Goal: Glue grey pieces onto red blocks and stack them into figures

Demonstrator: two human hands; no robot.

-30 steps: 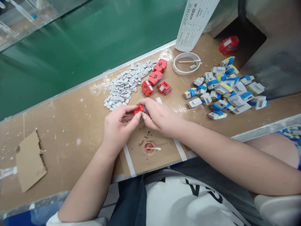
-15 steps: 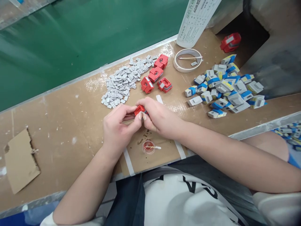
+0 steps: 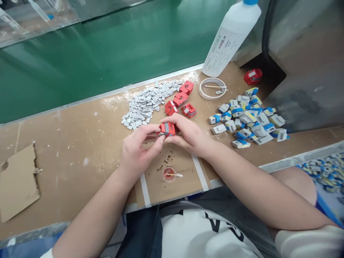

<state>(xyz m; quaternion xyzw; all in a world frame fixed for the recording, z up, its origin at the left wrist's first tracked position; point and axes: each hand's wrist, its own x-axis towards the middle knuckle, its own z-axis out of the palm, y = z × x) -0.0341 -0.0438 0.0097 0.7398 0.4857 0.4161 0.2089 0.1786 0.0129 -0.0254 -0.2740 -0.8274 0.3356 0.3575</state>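
Between my two hands is a small red plastic block (image 3: 167,129) with a grey band across it. My left hand (image 3: 141,147) pinches its left end between thumb and fingers. My right hand (image 3: 189,135) grips the right end, fingers over the back and thumb along the near side. Just beyond my hands lie several more red blocks (image 3: 180,98) of the same kind. To their left spreads a heap of small flat grey pieces (image 3: 143,105). Below my hands sits a small clear cup (image 3: 168,174) of reddish liquid, a cotton swab (image 3: 177,175) resting across it.
A roll of tape (image 3: 202,92) encircles a swab and a grey piece. Behind it stands a white bottle (image 3: 228,39). Many grey, blue and yellow blocks (image 3: 248,118) are piled at right. Another red block (image 3: 253,76) lies beyond them. Torn cardboard (image 3: 18,182) is at far left.
The red block has been turned in my hands, so its grey-banded side now shows instead of its recess. My view has tilted up, bringing the bottle's blue cap into sight.
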